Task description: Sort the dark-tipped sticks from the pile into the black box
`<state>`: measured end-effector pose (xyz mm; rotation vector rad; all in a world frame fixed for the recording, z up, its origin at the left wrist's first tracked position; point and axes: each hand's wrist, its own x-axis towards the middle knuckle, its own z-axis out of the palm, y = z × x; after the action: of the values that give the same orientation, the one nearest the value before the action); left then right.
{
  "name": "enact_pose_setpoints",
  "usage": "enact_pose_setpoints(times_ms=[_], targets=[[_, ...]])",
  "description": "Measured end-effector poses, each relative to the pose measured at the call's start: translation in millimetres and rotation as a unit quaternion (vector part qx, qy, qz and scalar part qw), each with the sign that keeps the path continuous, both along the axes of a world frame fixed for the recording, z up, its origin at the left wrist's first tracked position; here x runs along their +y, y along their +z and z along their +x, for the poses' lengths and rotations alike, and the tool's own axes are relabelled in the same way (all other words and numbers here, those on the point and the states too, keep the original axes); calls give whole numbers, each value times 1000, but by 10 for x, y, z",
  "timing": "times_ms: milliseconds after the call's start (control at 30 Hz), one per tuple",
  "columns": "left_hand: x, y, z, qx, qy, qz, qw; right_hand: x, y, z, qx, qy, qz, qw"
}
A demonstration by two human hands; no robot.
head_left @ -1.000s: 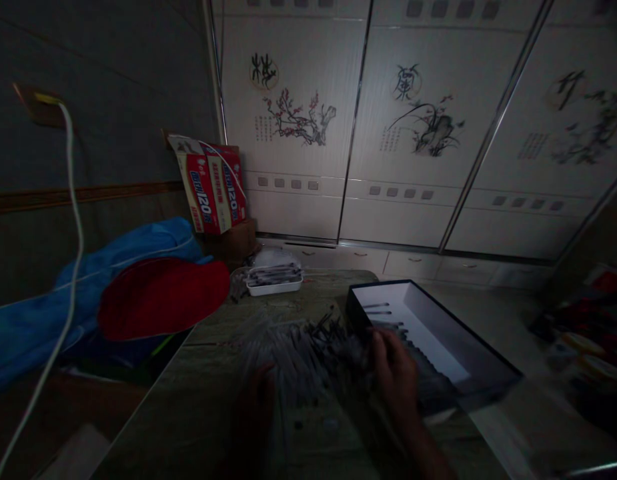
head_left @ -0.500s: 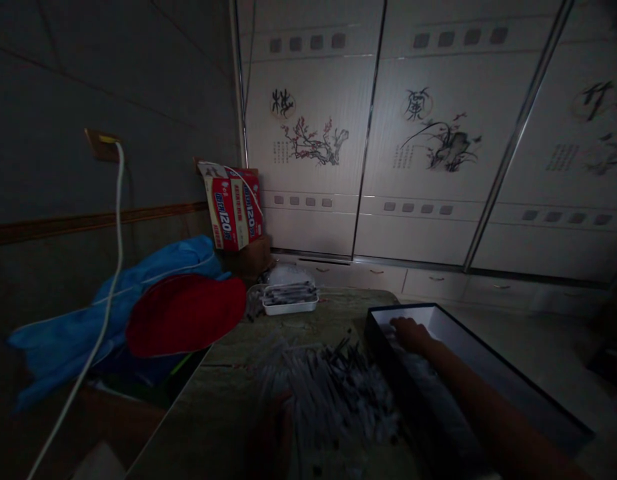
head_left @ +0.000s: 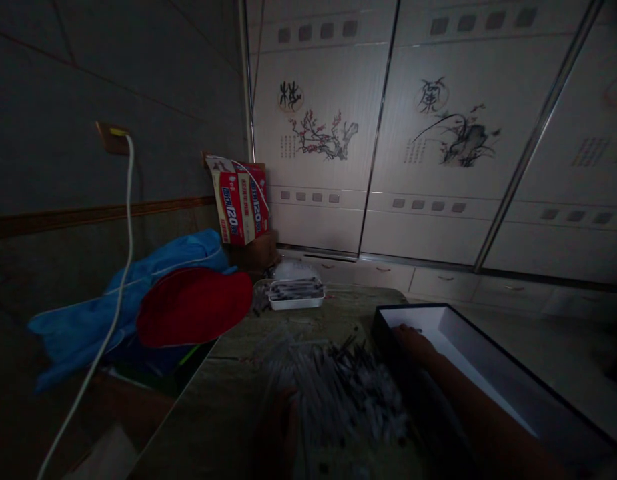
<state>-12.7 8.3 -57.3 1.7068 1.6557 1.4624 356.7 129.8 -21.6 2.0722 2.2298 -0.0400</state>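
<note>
My right hand [head_left: 413, 341] reaches into a long dark-edged box [head_left: 488, 340] with a white inside, near its far left corner; its fingertips are dim and what they touch is hidden. In the dark at the lower middle, my left hand [head_left: 283, 423] rests beside a spread pile of thin clear plastic pieces [head_left: 308, 387]. Its fingers are too dark to read. Black-tipped pieces [head_left: 358, 373] lie on the pile's right side, against the box.
A white tray [head_left: 297, 303] of similar thin pieces stands at the back of the table [head_left: 198, 393]. Left of it are a red cloth [head_left: 195, 307], a blue cloth [head_left: 163, 260] and a white cable [head_left: 129, 220]. Red cartons [head_left: 241, 207] stand behind, by sliding doors [head_left: 323, 227].
The view has shifted slightly, so most things sit further right. My right hand is lower within the box, and more of the box's white bottom shows.
</note>
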Motion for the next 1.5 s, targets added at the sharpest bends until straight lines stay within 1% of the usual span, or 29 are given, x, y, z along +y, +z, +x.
enact_pose_setpoints(times_ms=[200, 433, 633, 900, 1033, 1233, 1300, 1367, 1433, 1500], targets=[[-19, 46, -7, 25, -2, 5, 1000, 49, -7, 5, -9, -10, 8, 1000], [-19, -9, -10, 8, 4, -28, 1000, -3, 44, -39, -22, -26, 13, 999], [5, -45, -27, 12, -9, 1, 1000, -33, 62, -36, -33, -29, 12, 999], [18, -78, -25, 9, -2, 6, 1000, -65, 28, -6, -44, -37, -4, 998], [16, -64, -23, 13, 1, 0, 1000, -71, 43, 11, -43, -50, -3, 998], [-2, -5, -7, 14, -1, 9, 1000, -107, 99, 21, -25, -75, 25, 997], [-2, -10, 1, 11, 2, 3, 1000, -142, 145, 14, -12, -90, 39, 995], [3, -27, 5, 7, 6, -3, 1000, -171, 243, 7, 6, -111, 62, 992], [8, -44, 5, 9, 4, -1, 1000, -179, 408, -7, 30, -133, 97, 986], [10, -49, 3, 12, -1, 6, 1000, -171, 630, -44, 62, -146, 142, 977]])
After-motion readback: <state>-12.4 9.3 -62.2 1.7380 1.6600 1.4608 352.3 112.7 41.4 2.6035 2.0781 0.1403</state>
